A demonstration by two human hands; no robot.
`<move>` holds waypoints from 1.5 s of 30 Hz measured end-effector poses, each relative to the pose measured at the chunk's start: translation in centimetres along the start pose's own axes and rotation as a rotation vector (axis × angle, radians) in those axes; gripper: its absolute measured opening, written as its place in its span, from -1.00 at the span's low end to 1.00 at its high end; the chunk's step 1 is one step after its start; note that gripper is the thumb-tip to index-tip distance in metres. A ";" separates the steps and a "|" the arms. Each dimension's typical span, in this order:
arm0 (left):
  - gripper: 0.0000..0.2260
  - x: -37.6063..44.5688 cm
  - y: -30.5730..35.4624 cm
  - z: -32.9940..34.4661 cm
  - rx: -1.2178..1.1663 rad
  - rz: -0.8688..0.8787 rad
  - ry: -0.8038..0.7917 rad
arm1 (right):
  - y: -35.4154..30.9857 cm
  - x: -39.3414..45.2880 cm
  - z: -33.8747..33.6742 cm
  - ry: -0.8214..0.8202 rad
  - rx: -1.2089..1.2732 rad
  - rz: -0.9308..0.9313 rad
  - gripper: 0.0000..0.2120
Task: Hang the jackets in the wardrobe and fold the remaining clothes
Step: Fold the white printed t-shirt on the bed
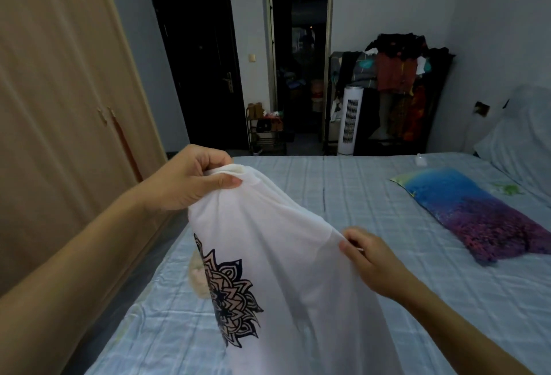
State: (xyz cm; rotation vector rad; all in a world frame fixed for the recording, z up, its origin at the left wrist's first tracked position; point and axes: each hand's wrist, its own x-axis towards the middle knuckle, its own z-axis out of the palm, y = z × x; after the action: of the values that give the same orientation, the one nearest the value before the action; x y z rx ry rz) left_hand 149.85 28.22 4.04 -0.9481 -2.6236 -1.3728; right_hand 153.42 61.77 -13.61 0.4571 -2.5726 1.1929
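Now we hold the shirt (286, 270) above the bed's (372, 195) near edge, left hand (190, 179) and right hand (369, 258) each pinching fabric; a loose pinch could drop it crumpled.

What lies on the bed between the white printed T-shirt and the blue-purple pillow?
Only bare light-blue checked bedsheet separates white T-shirt from pillow, head view.

You hold the T-shirt (277, 255) above the bed (387, 300), filling the lower centre of the frame. The wardrobe (59, 106) stands along the left edge. A pillow (474, 213) lies on the bed at right. Behind the bed, upper right, stands a clothes rack (396, 82) with a tower fan (350, 121) before it.
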 end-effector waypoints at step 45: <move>-0.75 16.5 -21.6 9.7 0.563 0.302 0.081 | 20.8 15.9 -4.6 -0.089 -0.322 -0.021 -0.78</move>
State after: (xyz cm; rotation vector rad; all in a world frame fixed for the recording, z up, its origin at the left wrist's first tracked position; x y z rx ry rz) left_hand 127.38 34.62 -12.83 -1.0974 -2.4518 -0.5451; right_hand 131.30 75.36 -19.15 0.4714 -2.7584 0.7440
